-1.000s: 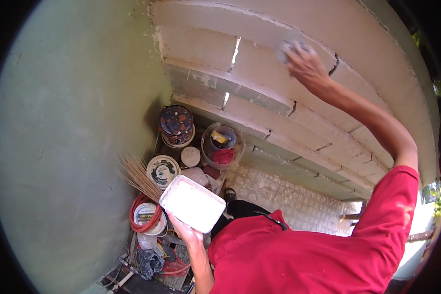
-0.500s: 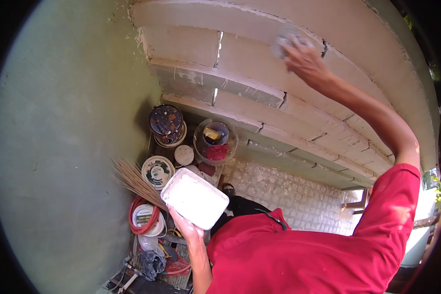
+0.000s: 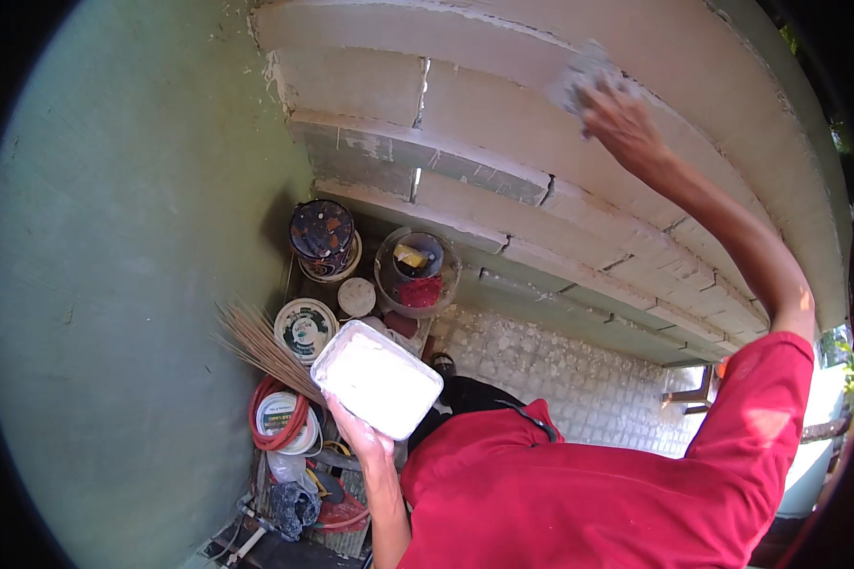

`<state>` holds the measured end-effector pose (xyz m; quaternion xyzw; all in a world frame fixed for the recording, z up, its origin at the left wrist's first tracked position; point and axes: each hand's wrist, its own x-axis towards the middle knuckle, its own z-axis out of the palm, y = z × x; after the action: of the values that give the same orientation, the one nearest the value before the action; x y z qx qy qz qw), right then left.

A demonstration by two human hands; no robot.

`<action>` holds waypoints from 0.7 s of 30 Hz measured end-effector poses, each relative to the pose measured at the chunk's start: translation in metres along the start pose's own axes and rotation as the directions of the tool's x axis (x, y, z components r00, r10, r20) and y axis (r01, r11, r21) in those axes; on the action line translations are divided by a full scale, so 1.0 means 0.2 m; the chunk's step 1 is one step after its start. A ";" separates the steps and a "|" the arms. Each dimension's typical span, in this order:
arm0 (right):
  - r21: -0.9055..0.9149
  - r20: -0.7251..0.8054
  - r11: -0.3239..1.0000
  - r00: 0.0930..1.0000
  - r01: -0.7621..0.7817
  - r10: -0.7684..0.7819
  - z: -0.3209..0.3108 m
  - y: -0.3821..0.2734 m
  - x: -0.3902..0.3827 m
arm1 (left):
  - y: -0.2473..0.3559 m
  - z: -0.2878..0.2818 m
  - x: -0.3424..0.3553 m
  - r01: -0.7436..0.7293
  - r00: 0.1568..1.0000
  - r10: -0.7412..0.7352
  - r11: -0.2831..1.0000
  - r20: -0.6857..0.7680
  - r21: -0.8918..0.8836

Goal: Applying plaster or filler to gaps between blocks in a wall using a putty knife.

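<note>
My left hand (image 3: pixel 362 434) holds a white rectangular plastic tub (image 3: pixel 419 417) from below and the side. Thick white paste (image 3: pixel 370 375) fills much of the tub, glaring in the light. Raised at the upper right, my right hand (image 3: pixel 622 121) grips a greyish thing (image 3: pixel 586 74) against the pale panelled wall (image 3: pixel 503 109). Motion blurs that thing, and I cannot tell its kind. A dark gap shows between panels close by my right hand.
Left stands a green wall (image 3: pixel 142 266). Beside the tub are a dark speckled bucket (image 3: pixel 321 232), a round basin (image 3: pixel 446 302), a lidded pail (image 3: pixel 306 329), a bundle of thin sticks (image 3: pixel 266 351) and a red hose (image 3: pixel 262 438). A wooden stool (image 3: pixel 693 394) stands on the tiled floor (image 3: pixel 560 370).
My right hand has moved a little to the right and slightly down along the wall, still gripping the grey thing. My left hand and the tub have barely moved.
</note>
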<state>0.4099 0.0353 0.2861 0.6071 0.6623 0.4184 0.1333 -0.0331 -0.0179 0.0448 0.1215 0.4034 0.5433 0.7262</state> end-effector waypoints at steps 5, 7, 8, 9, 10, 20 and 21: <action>0.004 0.140 0.988 0.978 -0.157 0.155 -0.10 0.02 -0.23 | 0.01 0.01 -0.02 -0.023 1.000 0.023 1.000 0.006 -0.008; 0.211 0.155 0.923 0.943 -0.322 0.294 -0.15 -0.08 -0.23 | 0.01 0.01 -0.05 -0.036 0.999 0.036 0.999 -0.002 -0.024; 0.213 0.150 0.922 0.943 -0.323 0.296 -0.12 -0.15 -0.24 | 0.02 0.02 -0.05 -0.037 0.999 0.037 0.999 0.006 -0.031; 0.510 0.108 0.756 0.903 -0.410 0.417 -0.03 -0.23 -0.25 | 0.02 0.02 -0.05 -0.042 0.999 0.043 0.998 0.007 -0.040; 0.754 0.115 0.502 0.838 -0.423 0.534 0.05 -0.34 -0.25 | 0.03 0.01 -0.04 -0.050 0.999 0.050 0.998 0.003 -0.039; 0.719 0.688 -0.681 0.278 -0.138 0.670 0.64 -0.62 -0.04 | 0.08 -0.06 -0.10 -0.109 0.993 0.111 0.993 -0.028 0.049; 0.725 0.681 -0.678 0.262 -0.116 0.683 0.65 -0.60 -0.02 | 0.08 -0.07 -0.11 -0.104 0.993 0.106 0.993 -0.046 0.053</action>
<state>0.4172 0.0929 0.1186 0.6036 0.2075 -0.1301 -0.7587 -0.0558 -0.0348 0.0553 0.1476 0.4276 0.5731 0.6833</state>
